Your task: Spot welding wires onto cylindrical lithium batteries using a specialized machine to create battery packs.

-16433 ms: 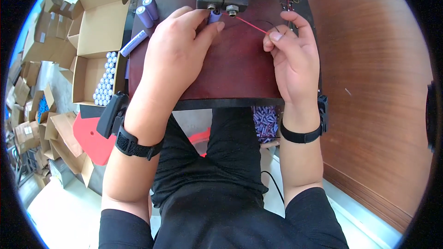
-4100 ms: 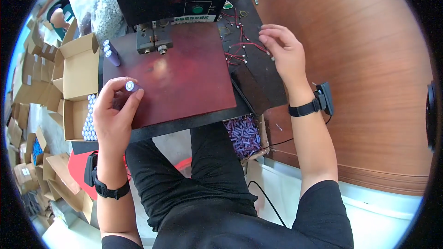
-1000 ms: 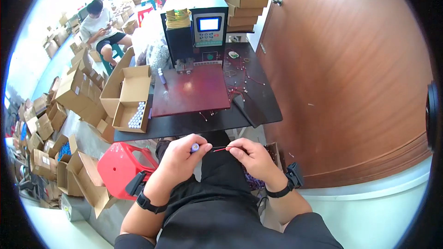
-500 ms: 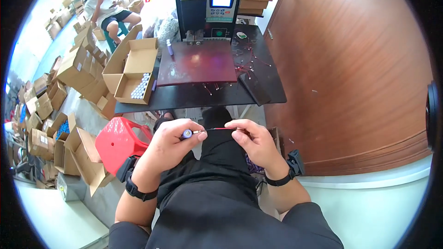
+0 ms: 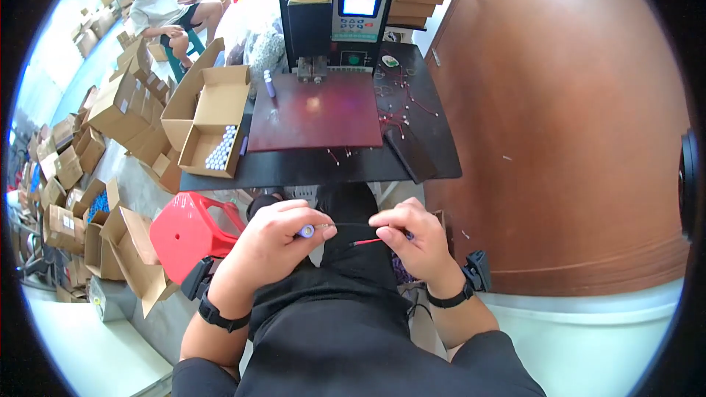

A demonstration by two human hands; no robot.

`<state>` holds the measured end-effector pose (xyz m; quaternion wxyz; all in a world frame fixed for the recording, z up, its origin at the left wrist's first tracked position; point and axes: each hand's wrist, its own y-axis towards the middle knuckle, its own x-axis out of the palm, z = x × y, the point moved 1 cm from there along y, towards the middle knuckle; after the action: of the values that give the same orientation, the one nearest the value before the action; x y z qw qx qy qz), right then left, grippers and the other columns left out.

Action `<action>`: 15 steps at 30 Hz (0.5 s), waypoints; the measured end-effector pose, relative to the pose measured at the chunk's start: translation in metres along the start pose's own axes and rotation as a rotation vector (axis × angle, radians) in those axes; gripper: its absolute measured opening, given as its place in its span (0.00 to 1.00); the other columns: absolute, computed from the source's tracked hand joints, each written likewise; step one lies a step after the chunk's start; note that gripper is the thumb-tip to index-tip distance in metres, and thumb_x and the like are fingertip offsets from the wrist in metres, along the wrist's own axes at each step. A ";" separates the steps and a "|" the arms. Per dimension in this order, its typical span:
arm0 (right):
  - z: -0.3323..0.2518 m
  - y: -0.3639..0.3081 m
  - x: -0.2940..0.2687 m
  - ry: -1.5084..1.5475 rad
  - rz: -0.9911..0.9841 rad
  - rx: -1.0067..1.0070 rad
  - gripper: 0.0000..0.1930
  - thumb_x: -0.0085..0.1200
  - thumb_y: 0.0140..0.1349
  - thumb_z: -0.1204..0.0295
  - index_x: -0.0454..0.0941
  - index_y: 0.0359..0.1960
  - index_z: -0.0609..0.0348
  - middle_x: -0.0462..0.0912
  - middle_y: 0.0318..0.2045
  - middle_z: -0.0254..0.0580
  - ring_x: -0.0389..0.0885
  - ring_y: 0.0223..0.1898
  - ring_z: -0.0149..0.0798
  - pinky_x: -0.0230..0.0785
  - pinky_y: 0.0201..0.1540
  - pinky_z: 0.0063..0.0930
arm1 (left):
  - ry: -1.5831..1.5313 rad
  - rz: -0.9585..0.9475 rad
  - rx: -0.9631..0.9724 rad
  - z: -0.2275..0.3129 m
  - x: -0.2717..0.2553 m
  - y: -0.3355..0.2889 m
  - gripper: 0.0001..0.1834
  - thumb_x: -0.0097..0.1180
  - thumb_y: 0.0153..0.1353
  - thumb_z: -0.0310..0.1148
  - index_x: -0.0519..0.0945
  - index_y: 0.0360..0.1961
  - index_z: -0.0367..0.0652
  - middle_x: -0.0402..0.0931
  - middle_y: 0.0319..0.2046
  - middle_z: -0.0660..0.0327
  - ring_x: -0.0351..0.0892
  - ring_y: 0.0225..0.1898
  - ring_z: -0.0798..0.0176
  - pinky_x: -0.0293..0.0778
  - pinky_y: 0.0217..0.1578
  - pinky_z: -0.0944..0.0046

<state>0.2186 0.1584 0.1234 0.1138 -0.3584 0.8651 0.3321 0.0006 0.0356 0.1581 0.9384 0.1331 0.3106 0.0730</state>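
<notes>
Over my lap, my left hand is closed in a pinch on a purple cylindrical battery cell, whose round end faces up. A thin black wire stretches between my two hands. Fingers and thumb of my right hand are pinched on the wires. From under the right thumb a red wire sticks out to the left, its dark-tipped end loose below the black one. A small purple bit shows by the right fingers; most of it is hidden.
Ahead stands a black table with a bench machine and its dark red plate. An open carton holds several battery cells. Loose red wires lie at right. A red stool is at left; a person sits beyond.
The red wire's end, earlier in line between my hands, now hangs loose from my right hand. Both hands are slightly lower in view. The seated person has lowered a hand from the head.
</notes>
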 end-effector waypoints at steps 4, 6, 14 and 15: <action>0.034 0.030 -0.004 -0.054 -0.018 -0.022 0.06 0.61 0.67 0.70 0.84 0.40 0.58 0.80 0.27 0.37 0.75 0.32 0.39 0.67 0.41 0.32 | -0.059 -0.062 -0.080 -0.029 0.002 0.033 0.07 0.68 0.59 0.27 0.85 0.37 0.38 0.78 0.27 0.55 0.79 0.29 0.54 0.73 0.33 0.60; 0.059 0.043 0.000 -0.075 -0.018 -0.010 0.05 0.59 0.68 0.70 0.83 0.39 0.59 0.80 0.28 0.38 0.75 0.33 0.39 0.67 0.41 0.31 | -0.103 0.032 -0.022 -0.046 0.004 0.050 0.11 0.67 0.60 0.26 0.83 0.43 0.38 0.76 0.27 0.59 0.76 0.30 0.59 0.73 0.35 0.62; 0.146 0.118 0.017 0.055 0.300 0.308 0.09 0.57 0.71 0.69 0.81 0.41 0.62 0.83 0.35 0.42 0.79 0.37 0.37 0.71 0.44 0.30 | 0.146 0.262 -0.022 -0.149 -0.007 0.130 0.13 0.56 0.69 0.27 0.80 0.52 0.33 0.76 0.42 0.56 0.77 0.46 0.57 0.70 0.52 0.64; 0.149 0.128 0.021 0.043 0.294 0.297 0.09 0.57 0.72 0.68 0.81 0.42 0.63 0.83 0.34 0.41 0.78 0.36 0.34 0.71 0.42 0.28 | 0.139 0.261 -0.034 -0.156 -0.008 0.137 0.13 0.56 0.69 0.27 0.80 0.52 0.33 0.76 0.42 0.56 0.77 0.46 0.57 0.70 0.52 0.64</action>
<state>0.1082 0.3114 0.0651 0.0974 -0.2146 0.9497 0.2061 -0.1068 0.1967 0.0829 0.8993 0.1509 0.3535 0.2087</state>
